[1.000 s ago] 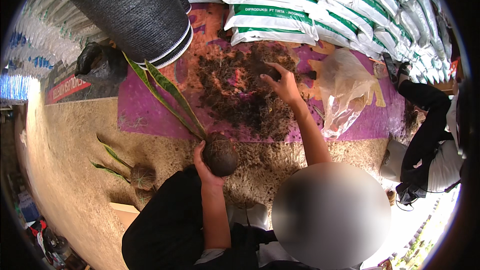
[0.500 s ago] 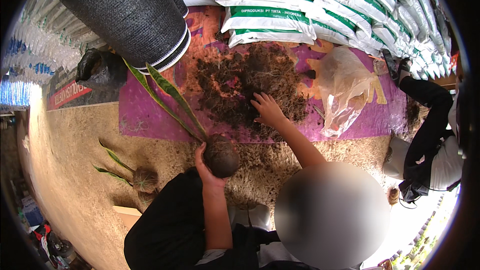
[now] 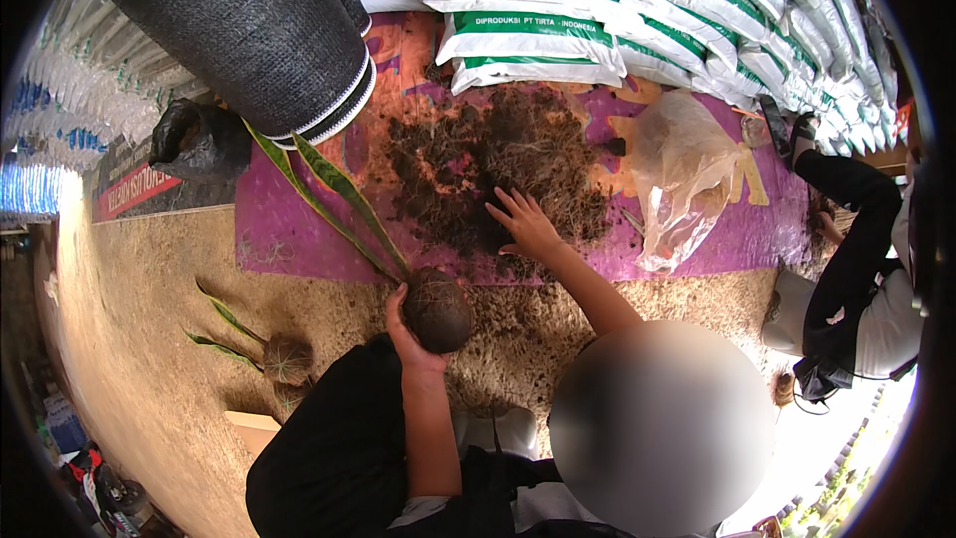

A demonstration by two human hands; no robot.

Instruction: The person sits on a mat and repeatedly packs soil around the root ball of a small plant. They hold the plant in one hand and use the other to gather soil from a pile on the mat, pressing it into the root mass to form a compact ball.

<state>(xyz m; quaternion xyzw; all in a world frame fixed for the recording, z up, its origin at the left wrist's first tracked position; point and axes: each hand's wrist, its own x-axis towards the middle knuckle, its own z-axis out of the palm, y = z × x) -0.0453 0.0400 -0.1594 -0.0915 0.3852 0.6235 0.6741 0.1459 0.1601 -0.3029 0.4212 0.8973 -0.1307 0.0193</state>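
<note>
A snake plant (image 3: 344, 189) with long yellow-edged leaves grows from a round, dark root ball (image 3: 439, 311) wound with thin strands. My left hand (image 3: 411, 344) is wrapped around the ball's left and lower side; the leaves lean up to the left. Over the near edge of a heap of dark soil and brown fibres (image 3: 538, 144), my right hand (image 3: 528, 227) is open with its fingers spread. Whether its fingertips touch the heap I cannot tell. The heap lies loose on a purple and orange printed sheet (image 3: 309, 239).
Left of me a smaller balled plant (image 3: 287, 359) lies on the floor. A clear plastic bag (image 3: 682, 174) sits right of the soil. Black rolls (image 3: 239, 40), a black bag (image 3: 199, 144) and stacked sacks (image 3: 533, 38) stand beyond. Another person (image 3: 856, 249) is at the right.
My right hand has shifted slightly left over the soil, and its fingers are more spread. My left hand keeps its hold on the root ball.
</note>
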